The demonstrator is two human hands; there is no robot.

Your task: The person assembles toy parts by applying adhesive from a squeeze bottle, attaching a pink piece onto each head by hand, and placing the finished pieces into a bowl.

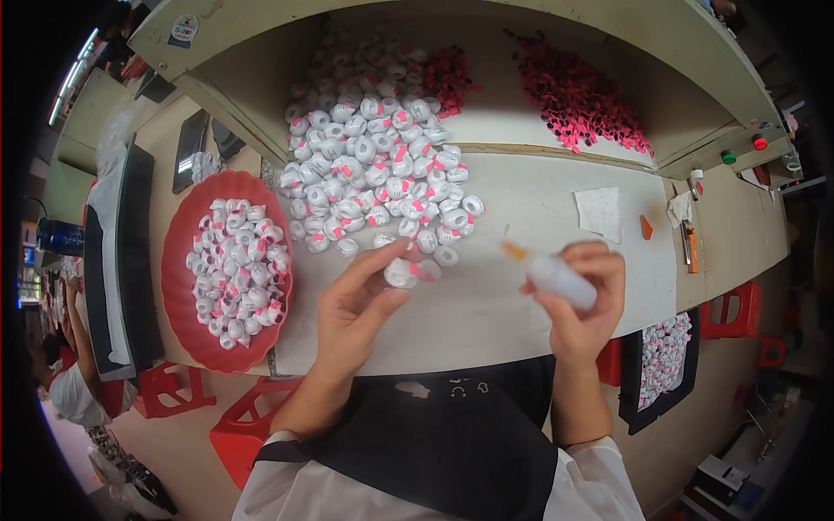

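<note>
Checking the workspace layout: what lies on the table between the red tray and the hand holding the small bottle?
In the head view, the left hand pinching a white piece; otherwise bare table.

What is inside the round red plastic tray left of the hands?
The round red plastic tray holds a heap of small white ring-shaped pieces with pink bits. The tray floor beneath the heap is covered, so anything lower cannot be seen.

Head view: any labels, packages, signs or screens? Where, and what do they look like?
Sticker: top left on the shelf edge, small, rounded, white with red and blue print.
Bottle: in the right hand, small, white, unlabelled, orange nozzle.
Paper: on the table right of the white pieces, white, creased, blank.
No screens or signs are clearly visible.
</note>
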